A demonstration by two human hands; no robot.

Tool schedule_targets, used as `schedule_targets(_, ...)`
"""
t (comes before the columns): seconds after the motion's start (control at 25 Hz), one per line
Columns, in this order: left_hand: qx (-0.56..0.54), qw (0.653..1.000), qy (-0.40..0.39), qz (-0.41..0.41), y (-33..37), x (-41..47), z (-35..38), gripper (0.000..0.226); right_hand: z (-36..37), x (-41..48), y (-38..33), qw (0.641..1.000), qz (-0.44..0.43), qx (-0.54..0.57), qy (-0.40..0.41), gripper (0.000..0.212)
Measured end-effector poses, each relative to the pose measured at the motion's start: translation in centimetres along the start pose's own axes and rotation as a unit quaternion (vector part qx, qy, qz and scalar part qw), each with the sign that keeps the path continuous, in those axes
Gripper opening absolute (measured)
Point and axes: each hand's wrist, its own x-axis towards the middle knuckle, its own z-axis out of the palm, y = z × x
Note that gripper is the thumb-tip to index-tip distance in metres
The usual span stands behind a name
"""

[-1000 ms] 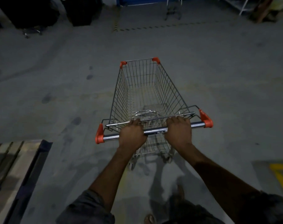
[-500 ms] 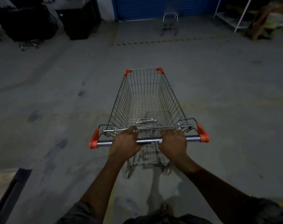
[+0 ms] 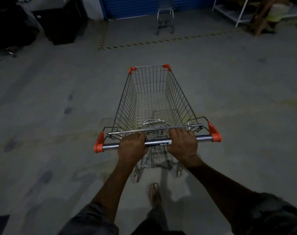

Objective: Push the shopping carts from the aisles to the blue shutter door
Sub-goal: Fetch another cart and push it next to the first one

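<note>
Shopping cart sits at the centre of the frame, empty, its nose aimed at the top edge. Fingers of the left hand curl over the steel handle bar, and the right hand wraps the same bar just beside it. Both hands grip it from above with knuckles up. They sit on either side of the bar's middle, which likely splits the push evenly and lets small wrist pressure steer the cart. Both arms reach out nearly straight, so the body's weight seems to drive it forward. One foot shows on the ground below the handle, mid-stride.

Underneath lies a grey concrete floor, stained with dark patches and dimly lit. A line of striped floor tape marks off a bay at the top of the frame. Beyond it stands the blue shutter door, with a small metal trolley frame in front. Dark cabinets fill the upper left, and white shelving the upper right. The cart is well short of the door, with open floor between.
</note>
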Motion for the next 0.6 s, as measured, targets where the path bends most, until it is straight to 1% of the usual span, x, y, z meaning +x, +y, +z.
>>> schedule_targets(0.08,-0.002,1.0,0.014,0.012,-0.6,4.2,1.9,0.018,2.6,3.1,1.8,1.0,0.006,-0.01,0.005,0.01)
schedule_targets(0.16,-0.001,1.0,0.01,0.015,-1.0,8.5,3.4,0.017,5.1,6.0,3.5,1.0,0.013,-0.019,-0.013,0.008)
schedule_targets(0.2,-0.008,1.0,-0.002,0.014,-1.2,10.9,4.0,0.019,6.1,7.8,4.4,0.999,0.022,-0.017,-0.04,0.008)
schedule_targets(0.28,-0.026,0.999,-0.045,0.008,-1.4,15.9,4.5,0.026,7.9,11.5,6.1,0.994,0.037,-0.021,-0.1,0.017)
schedule_targets(0.36,-0.012,0.995,-0.094,0.007,-1.8,21.0,5.1,0.032,9.4,15.7,7.5,0.983,0.064,-0.036,-0.166,0.024)
schedule_targets(0.48,-0.037,0.994,-0.095,0.03,-2.7,28.4,6.8,0.042,12.1,21.3,10.1,0.966,0.085,-0.047,-0.24,0.027)
schedule_targets(0.6,-0.052,0.992,-0.109,0.033,-3.2,34.8,9.1,0.045,15.4,26.1,13.2,0.959,0.074,-0.05,-0.267,0.036)
